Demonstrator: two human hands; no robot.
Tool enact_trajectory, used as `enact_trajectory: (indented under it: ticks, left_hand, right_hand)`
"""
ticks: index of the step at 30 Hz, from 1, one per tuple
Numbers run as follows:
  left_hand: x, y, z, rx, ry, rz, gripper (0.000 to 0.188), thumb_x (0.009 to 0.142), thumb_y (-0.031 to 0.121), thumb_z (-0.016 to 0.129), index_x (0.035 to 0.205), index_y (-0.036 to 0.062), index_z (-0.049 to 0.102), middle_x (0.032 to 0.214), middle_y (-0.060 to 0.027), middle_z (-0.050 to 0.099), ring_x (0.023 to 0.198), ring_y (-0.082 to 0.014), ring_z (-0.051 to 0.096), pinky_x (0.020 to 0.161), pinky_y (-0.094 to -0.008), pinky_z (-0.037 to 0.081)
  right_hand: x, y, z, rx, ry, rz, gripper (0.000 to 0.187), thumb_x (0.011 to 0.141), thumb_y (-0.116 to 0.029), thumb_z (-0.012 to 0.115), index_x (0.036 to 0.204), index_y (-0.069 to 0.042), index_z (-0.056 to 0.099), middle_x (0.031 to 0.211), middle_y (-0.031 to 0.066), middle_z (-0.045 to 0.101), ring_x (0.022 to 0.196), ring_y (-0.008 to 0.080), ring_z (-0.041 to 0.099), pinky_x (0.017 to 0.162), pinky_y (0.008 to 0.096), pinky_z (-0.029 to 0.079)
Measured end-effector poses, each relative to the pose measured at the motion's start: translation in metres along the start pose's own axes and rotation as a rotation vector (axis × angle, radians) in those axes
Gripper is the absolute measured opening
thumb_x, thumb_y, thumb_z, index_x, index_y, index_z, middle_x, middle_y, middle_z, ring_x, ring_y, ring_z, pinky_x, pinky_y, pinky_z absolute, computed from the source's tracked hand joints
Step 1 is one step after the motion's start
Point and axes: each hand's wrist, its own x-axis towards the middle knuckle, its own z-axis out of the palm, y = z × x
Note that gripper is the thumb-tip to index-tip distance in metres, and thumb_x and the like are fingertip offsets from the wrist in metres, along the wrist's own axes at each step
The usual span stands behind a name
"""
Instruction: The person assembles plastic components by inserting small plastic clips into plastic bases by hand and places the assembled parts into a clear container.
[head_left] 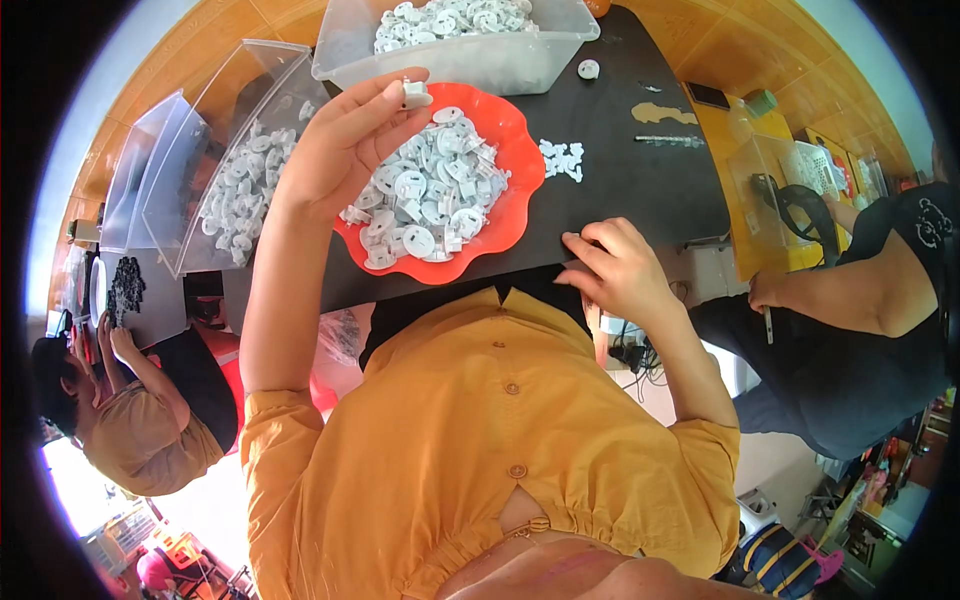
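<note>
My left hand (345,140) is raised over the left rim of a red scalloped bowl (525,190), pinching a small white plastic part (415,95) between thumb and fingers. Inside the bowl lies a heap of white plastic parts (440,190), many with round discs. My right hand (615,262) rests at the near edge of the dark table (640,190), its fingers apart and slightly bent, with nothing visible in them. Just beyond it is a small pile of flat white pieces (562,160).
Behind the bowl stands a translucent bin (450,62) of white parts; another clear bin (215,150) holds more at left. One round white part (588,69) lies alone at the far right. A person (150,420) works at left; another person (840,320) stands at right.
</note>
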Motion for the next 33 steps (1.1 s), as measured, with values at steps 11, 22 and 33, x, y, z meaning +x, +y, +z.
enact_trajectory:
  ticks: [11, 22, 33]
  left_hand:
    - [-0.036, -0.044, 0.009, -0.538, -0.151, -0.062, 0.036, 0.099, 0.026, 0.063, 0.128, 0.0046, 0.057, 0.122, -0.0093, 0.062, 0.111, -0.0194, 0.060, 0.102, -0.0314, 0.048]
    - [-0.061, -0.055, 0.045, -0.507, -0.108, -0.031, 0.045, 0.096, 0.021, 0.066, 0.134, 0.0012, 0.053, 0.125, -0.0118, 0.062, 0.117, -0.0254, 0.062, 0.104, -0.0385, 0.051]
    - [-0.065, -0.068, 0.047, -0.248, 0.010, 0.272, 0.030, 0.092, 0.003, 0.068, 0.120, 0.0016, 0.059, 0.118, -0.0089, 0.065, 0.111, -0.0198, 0.061, 0.099, -0.0380, 0.050]
  right_hand:
    - [-0.014, 0.011, 0.021, 0.047, 0.115, -0.173, 0.023, 0.070, 0.005, 0.071, 0.091, -0.003, 0.067, 0.089, 0.0084, 0.059, 0.082, 0.0302, 0.059, 0.070, 0.0376, 0.052]
    - [0.090, -0.074, 0.021, 1.132, 0.427, 0.163, 0.009, 0.095, 0.001, 0.063, 0.104, 0.004, 0.062, 0.097, 0.0081, 0.067, 0.078, 0.0093, 0.063, 0.069, 0.0228, 0.052]
    - [0.116, -0.083, 0.042, 0.904, 0.516, 0.155, 0.010, 0.096, -0.008, 0.064, 0.095, 0.001, 0.059, 0.098, 0.0068, 0.058, 0.084, 0.0132, 0.057, 0.074, 0.0256, 0.048]
